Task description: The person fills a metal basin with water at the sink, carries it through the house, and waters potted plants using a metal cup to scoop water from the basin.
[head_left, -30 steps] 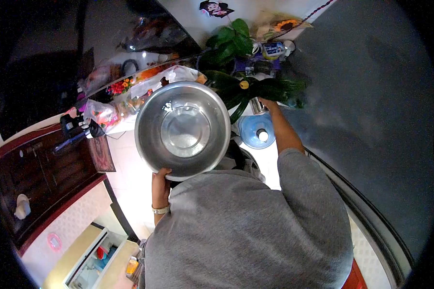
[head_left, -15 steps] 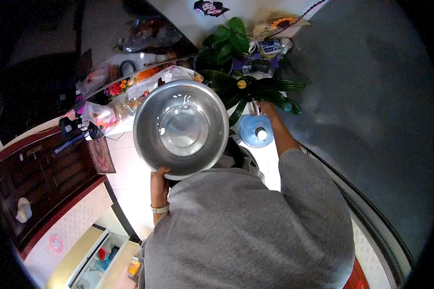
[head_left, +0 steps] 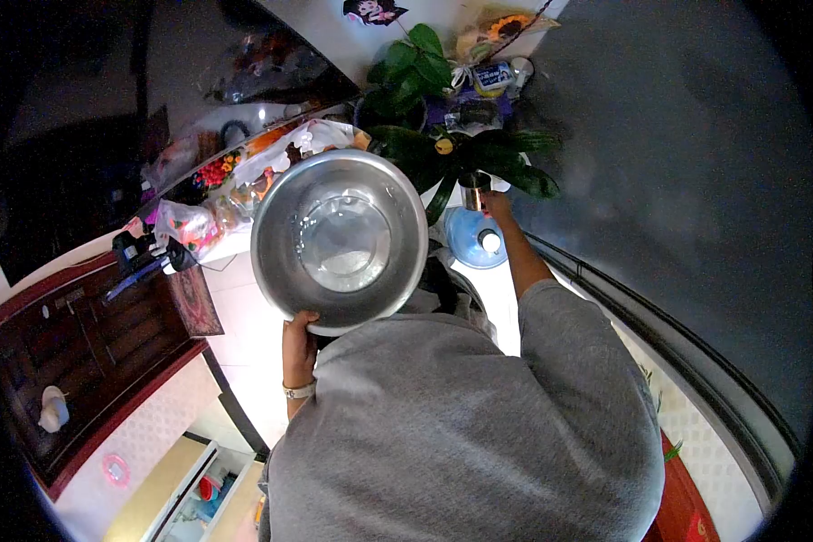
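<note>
A large steel basin (head_left: 343, 248) with what looks like clear water in its bottom is held by my left hand (head_left: 300, 348), the thumb over its near rim and the other fingers hidden below. At the right, my right hand (head_left: 497, 206) grips a small metal cup (head_left: 473, 190), which is beside the broad dark leaves of a plant (head_left: 515, 163). Just below the cup stands a blue water jug (head_left: 475, 240) with a white cap, close to my right forearm.
A second green plant (head_left: 415, 68) stands farther back, near a wrapped sunflower (head_left: 508, 27). Plastic-wrapped flowers (head_left: 190, 228) lie left of the basin. A dark glossy screen (head_left: 244, 63) rises at the upper left, and a brown door (head_left: 90, 334) is at the left.
My right hand and the cup have come slightly away from the leaves, and more of the cup shows. The basin stays nearly in place while the view has turned a little.
</note>
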Motion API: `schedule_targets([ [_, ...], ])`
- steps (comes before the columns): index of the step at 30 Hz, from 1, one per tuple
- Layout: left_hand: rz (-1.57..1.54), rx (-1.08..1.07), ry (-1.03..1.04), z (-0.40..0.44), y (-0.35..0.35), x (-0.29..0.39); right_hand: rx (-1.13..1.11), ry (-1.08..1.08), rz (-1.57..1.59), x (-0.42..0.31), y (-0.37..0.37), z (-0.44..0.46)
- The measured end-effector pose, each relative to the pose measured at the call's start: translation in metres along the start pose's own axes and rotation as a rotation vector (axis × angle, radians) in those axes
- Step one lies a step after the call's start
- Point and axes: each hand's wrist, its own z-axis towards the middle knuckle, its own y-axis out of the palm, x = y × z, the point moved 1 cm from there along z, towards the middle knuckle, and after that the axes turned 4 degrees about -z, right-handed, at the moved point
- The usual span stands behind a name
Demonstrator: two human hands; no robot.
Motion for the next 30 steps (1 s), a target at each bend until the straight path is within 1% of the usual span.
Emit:
schedule_targets([
  [2, 0.002, 0.003, -0.026, 0.0, -0.004, -0.003, 0.054, -0.282, -0.317, -0.055, -0.044, -0.035],
  [3, 0.018, 0.01, -0.003, -0.001, -0.005, -0.005, 0.085, -0.369, -0.416, -0.067, -0.052, -0.042],
  [4, 0.034, 0.019, 0.02, -0.002, -0.006, -0.007, 0.126, -0.454, -0.515, -0.075, -0.057, -0.046],
  [6, 0.028, 0.019, 0.033, 0.0, -0.012, -0.012, 0.221, -0.514, -0.594, -0.075, -0.056, -0.031],
  [7, 0.007, 0.011, 0.021, 0.004, -0.019, -0.015, 0.452, -0.53, -0.379, -0.032, -0.014, 0.015],
  [10, -0.023, 0.008, 0.01, -0.002, -0.014, -0.013, 0.328, -0.469, -0.315, -0.094, -0.064, -0.011],
  [12, -0.02, 0.034, -0.005, -0.009, -0.007, -0.011, 0.595, -0.729, -0.401, -0.1, -0.066, 0.002],
  [14, -0.005, 0.081, -0.034, -0.012, -0.007, -0.009, 0.536, -0.747, -0.377, -0.103, -0.064, 0.015],
  [15, -0.004, 0.078, -0.028, -0.011, -0.01, -0.012, 0.344, -0.632, -0.315, -0.113, -0.072, 0.016],
  [17, -0.001, 0.072, -0.016, -0.006, -0.019, -0.021, 0.105, -0.479, -0.261, -0.127, -0.083, 0.015],
  [18, -0.009, 0.094, -0.019, -0.007, -0.02, -0.022, 0.057, -0.443, -0.269, -0.13, -0.086, 0.014],
  [21, -0.033, 0.139, -0.019, -0.007, -0.019, -0.023, 0.046, -0.35, -0.28, -0.136, -0.092, 0.007],
  [23, -0.049, 0.144, -0.007, -0.008, -0.015, -0.022, -0.024, -0.315, -0.366, -0.135, -0.092, 0.0],
  [24, -0.064, 0.15, 0.002, -0.009, -0.012, -0.021, -0.113, -0.306, -0.45, -0.13, -0.09, -0.003],
  [26, -0.089, 0.154, 0.017, -0.012, -0.005, -0.018, -0.065, -0.47, -0.577, -0.109, -0.086, -0.014],
  [28, -0.042, 0.102, 0.01, -0.009, -0.007, -0.018, 0.216, -0.82, -0.662, -0.084, -0.083, -0.039],
  [30, 0.008, 0.064, -0.022, -0.003, -0.015, -0.019, 0.161, -0.545, -0.382, -0.082, -0.088, -0.072],
])
